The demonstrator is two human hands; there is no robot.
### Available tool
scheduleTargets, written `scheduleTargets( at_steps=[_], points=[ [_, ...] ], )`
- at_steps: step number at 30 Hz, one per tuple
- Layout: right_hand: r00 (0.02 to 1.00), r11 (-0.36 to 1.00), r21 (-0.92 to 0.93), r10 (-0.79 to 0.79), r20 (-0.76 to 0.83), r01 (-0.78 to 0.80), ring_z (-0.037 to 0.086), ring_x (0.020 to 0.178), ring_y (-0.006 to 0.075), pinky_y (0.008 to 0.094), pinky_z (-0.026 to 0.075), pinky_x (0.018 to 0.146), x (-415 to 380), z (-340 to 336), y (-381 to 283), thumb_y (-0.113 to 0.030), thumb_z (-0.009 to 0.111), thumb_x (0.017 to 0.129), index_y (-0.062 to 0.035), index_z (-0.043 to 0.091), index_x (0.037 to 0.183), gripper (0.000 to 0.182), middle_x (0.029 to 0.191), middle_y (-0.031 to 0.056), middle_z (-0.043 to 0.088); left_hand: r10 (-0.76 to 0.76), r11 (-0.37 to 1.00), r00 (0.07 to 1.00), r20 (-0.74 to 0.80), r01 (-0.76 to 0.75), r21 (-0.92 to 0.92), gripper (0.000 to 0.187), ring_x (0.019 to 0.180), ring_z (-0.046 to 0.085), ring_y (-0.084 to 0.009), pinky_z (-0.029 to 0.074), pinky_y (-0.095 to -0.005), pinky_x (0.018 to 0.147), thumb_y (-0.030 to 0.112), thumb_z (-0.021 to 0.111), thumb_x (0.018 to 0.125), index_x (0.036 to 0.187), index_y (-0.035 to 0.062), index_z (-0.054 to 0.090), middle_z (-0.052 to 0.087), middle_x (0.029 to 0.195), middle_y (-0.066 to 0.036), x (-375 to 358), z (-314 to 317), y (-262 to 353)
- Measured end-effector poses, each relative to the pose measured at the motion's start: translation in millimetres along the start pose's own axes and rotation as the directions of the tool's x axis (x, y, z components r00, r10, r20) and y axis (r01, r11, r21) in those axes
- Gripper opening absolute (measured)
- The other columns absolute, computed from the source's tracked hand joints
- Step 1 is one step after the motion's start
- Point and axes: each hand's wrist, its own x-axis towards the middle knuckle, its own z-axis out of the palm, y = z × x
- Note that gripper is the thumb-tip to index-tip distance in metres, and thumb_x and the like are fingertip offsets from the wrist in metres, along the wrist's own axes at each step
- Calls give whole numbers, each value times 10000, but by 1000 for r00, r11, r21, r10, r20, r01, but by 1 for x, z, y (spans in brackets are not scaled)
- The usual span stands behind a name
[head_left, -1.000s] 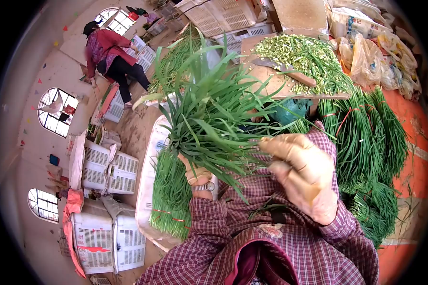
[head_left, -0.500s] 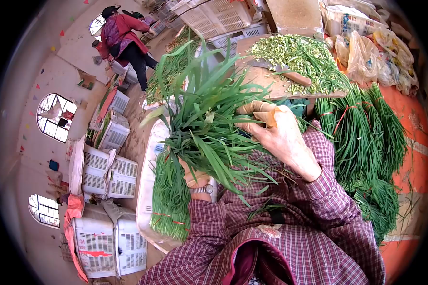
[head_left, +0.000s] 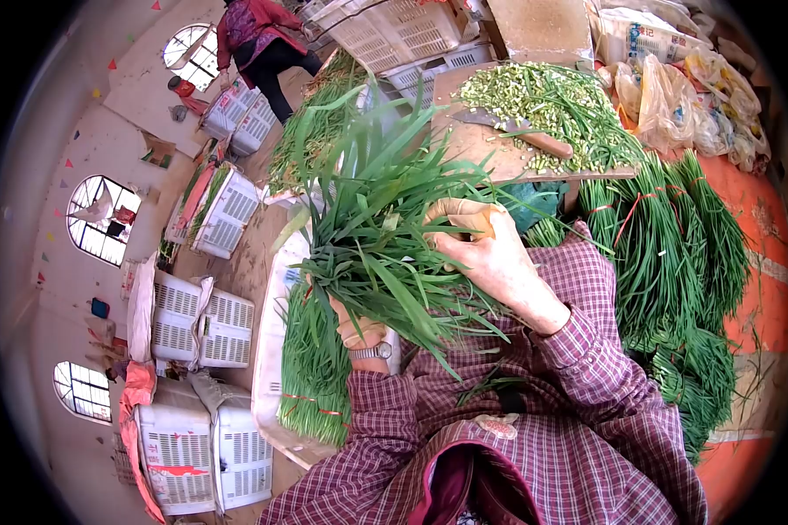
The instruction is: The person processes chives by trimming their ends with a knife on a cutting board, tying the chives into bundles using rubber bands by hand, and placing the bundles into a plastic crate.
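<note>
A loose bunch of garlic chives (head_left: 368, 241) fans its broad green leaves out in front of me. My left hand (head_left: 361, 331), with a watch at the wrist, is wrapped round it from below, its fingers partly covered by leaves. At the right side of the bunch, my right hand (head_left: 499, 262) is closed with thumb and fingers pinched on some leaves; tape covers some fingertips. Under the left hand, tied chives (head_left: 313, 376) lie in a white crate (head_left: 267, 385). A knife (head_left: 521, 131) rests on a wooden board (head_left: 464, 144) beside chopped stalk ends (head_left: 534, 96).
Tied bundles of chives (head_left: 665, 245) are piled on an orange sheet (head_left: 753, 324) at my right. Plastic bags (head_left: 665, 96) lie beyond them. White crates (head_left: 179, 446) stand to the left. At the back left is another person (head_left: 258, 44) in a red jacket.
My right hand has shifted slightly left, further into the leaves. The left hand keeps its hold. The other person has moved right and upward in view.
</note>
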Motion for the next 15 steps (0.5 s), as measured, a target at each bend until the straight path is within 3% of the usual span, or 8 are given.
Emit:
scheduleTargets(
  at_steps=[2, 6, 8, 9, 10, 11, 13, 15],
  points=[
    [990, 990, -63, -119, 77, 124, 592, 558, 174, 328, 467, 547, 0, -2, 3, -185, 671, 871, -7, 725, 967, 210, 787, 106, 675, 1, 1000, 1000, -2, -1, -4, 587, 1267, 535, -250, 451, -415, 1086, 501, 423, 1049, 1481, 104, 427, 526, 1430, -97, -2, -1, 0],
    [981, 984, -21, -173, 86, 175, 606, 637, 118, 290, 468, 563, -5, 3, 8, -134, 656, 877, 2, 709, 994, 188, 925, 88, 687, 12, 1000, 1000, -7, -12, -10, 576, 1260, 541, -247, 459, -407, 1080, 488, 421, 1055, 1481, 100, 424, 529, 1425, -98, -4, 0, -2],
    [1000, 902, 431, 3, -12, 2, 600, 721, 69, 251, 469, 585, -6, 11, 11, -119, 660, 888, -6, 705, 996, 162, 937, 44, 691, 31, 999, 1000, 0, -31, -21, 571, 1257, 544, -245, 463, -403, 1077, 481, 420, 1058, 1481, 99, 423, 531, 1423, -99, -2, 4, -3],
    [991, 818, 563, 136, 10, -118, 597, 773, 60, 221, 464, 610, -10, 11, 0, -109, 651, 910, -13, 702, 982, 131, 948, 13, 687, 50, 998, 999, 3, -49, -36, 568, 1255, 545, -244, 465, -401, 1075, 478, 419, 1059, 1481, 98, 422, 532, 1421, -99, 0, 9, -2],
    [988, 828, 551, 150, -42, -103, 605, 794, 64, 206, 460, 608, -12, 13, 4, -114, 651, 921, -16, 703, 984, 128, 956, 2, 683, 80, 996, 997, 7, -79, -51, 565, 1254, 547, -243, 467, -399, 1074, 475, 418, 1061, 1481, 97, 422, 533, 1420, -100, 4, 17, 2],
    [975, 810, 579, 193, -113, -93, 577, 760, 46, 196, 452, 586, -14, 13, 5, -137, 672, 911, -31, 695, 1007, 145, 932, -11, 670, 116, 991, 993, 21, -115, -74, 563, 1252, 548, -242, 469, -397, 1072, 471, 418, 1062, 1481, 96, 421, 534, 1419, -100, 7, 25, 6],
    [816, 531, 824, 554, -164, -195, 485, 587, 27, 192, 404, 492, -10, -3, 4, -221, 672, 938, -78, 628, 1114, 232, 792, -29, 583, 165, 979, 986, 24, -161, -121, 557, 1249, 551, -241, 473, -393, 1069, 465, 416, 1065, 1481, 94, 420, 536, 1416, -101, 9, 48, 16],
    [894, 593, 803, 327, -305, 58, 400, 435, 49, 220, 353, 401, -7, -47, 18, -277, 657, 968, -75, 588, 1027, 222, 701, -34, 544, 164, 972, 986, 4, -161, -171, 609, 1277, 533, -246, 464, -419, 1084, 544, 443, 1030, 1488, 143, 421, 520, 1441, -75, 0, 82, 38]
  ],
)
